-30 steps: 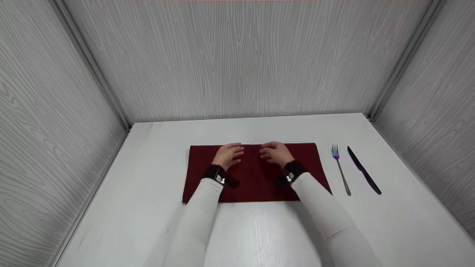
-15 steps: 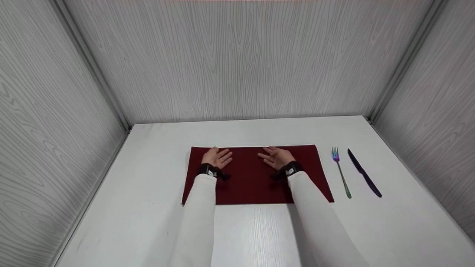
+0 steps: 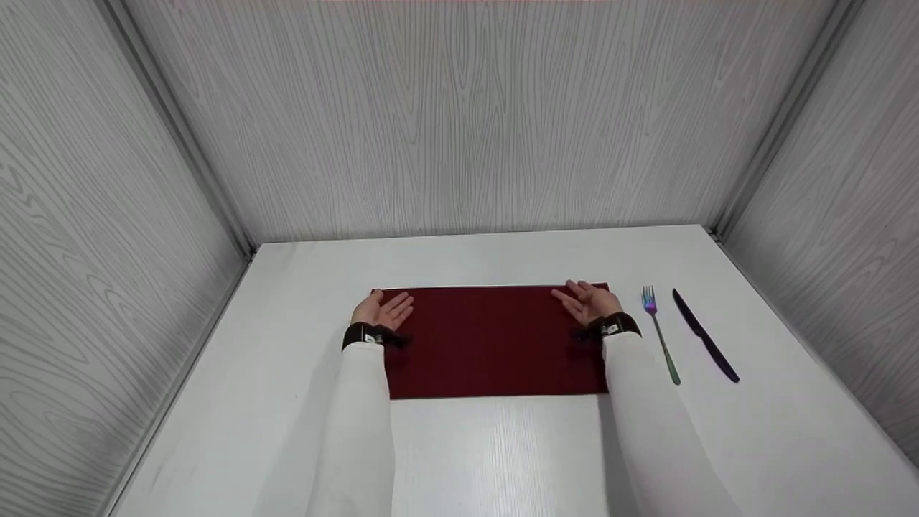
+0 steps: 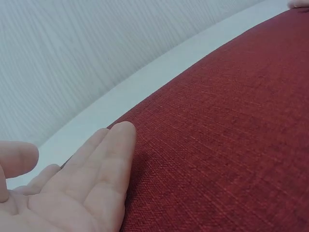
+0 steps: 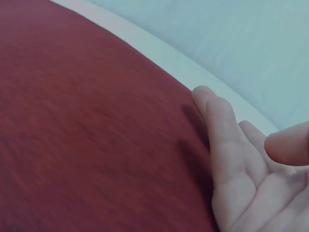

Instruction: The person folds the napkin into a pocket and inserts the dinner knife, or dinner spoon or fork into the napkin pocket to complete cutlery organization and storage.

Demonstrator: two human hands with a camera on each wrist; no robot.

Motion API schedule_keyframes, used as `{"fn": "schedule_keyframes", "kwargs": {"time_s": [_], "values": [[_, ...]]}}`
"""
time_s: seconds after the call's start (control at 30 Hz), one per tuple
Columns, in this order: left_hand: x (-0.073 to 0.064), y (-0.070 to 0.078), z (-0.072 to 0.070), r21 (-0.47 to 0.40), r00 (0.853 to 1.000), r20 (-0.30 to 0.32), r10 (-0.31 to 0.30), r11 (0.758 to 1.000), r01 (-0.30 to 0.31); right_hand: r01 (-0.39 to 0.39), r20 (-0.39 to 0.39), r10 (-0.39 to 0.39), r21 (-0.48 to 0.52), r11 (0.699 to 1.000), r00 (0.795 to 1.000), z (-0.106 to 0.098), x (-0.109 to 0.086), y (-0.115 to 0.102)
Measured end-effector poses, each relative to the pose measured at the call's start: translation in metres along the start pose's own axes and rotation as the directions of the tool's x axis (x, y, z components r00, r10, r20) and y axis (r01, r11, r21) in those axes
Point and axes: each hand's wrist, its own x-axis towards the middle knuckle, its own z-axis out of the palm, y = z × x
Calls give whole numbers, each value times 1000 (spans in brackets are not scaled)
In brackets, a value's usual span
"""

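A dark red cloth placemat (image 3: 492,345) lies flat on the white table. At its left end is my left hand (image 3: 380,311), palm turned up, fingers straight and holding nothing. My right hand (image 3: 591,304) is at the opposite end, also palm up with fingers spread and nothing in it. In the left wrist view, the left hand's fingers (image 4: 113,164) lie low along the cloth. The right wrist view has the right hand's fingers (image 5: 227,145) casting shadows on the red weave. Whether either hand touches the cloth is hard to tell.
To the right of the placemat lies a fork (image 3: 661,337) with iridescent tines. A dark table knife (image 3: 704,334) is beside it, slanted. Grey wood-grain panels (image 3: 459,122) enclose the table (image 3: 495,459) at the back and both sides.
Both hands have moved apart, from near the placemat's middle to its left and right ends. Their palms have turned upward and the fingers straightened. The fork and knife stay put.
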Motion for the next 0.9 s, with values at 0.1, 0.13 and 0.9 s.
{"fn": "schedule_keyframes", "kwargs": {"time_s": [0.1, 0.13, 0.9], "values": [[0, 1, -2, -7, 1000, 11, -3, 1000, 3, 20, -35, -19, 46, 999, 999, -7, -5, -8], [0, 2, -3, -11, 1000, 12, -5, 1000, 5, 20, -36, -18, 65, 998, 999, -9, -6, -10], [-36, 14, -20, 672, 959, 23, 284, 706, -225, 168, -97, -235, -450, 877, 967, -15, -62, -29]]}}
